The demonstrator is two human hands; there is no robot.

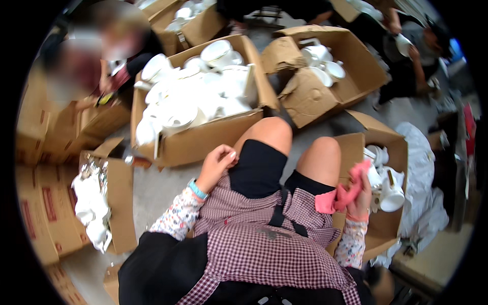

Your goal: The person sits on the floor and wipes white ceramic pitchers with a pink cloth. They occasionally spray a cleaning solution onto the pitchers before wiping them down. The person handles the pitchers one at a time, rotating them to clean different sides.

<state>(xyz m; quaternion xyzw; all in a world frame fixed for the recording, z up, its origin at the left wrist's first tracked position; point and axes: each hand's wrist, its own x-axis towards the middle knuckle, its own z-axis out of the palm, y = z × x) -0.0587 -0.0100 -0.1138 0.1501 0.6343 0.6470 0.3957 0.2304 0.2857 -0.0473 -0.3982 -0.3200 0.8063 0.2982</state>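
My left hand (217, 163) rests by my left thigh with its fingers curled in, and nothing shows in it. On the right, my right hand (362, 197) grips a crumpled pink cloth (339, 197) beside my right knee. Just past that hand stands an open cardboard box (378, 231) with several white ceramic pitchers (391, 195) in it. In front of my knees, a large cardboard box (208, 142) is heaped with white ceramic mugs or pitchers (175, 109).
Another open carton (363, 73) holds white cups at the back right. To my left, a box (121, 203) has white ware in clear wrapping, near stacked closed cartons (51, 203). White plastic sheeting (422, 168) lies at right. Other people sit working across from me.
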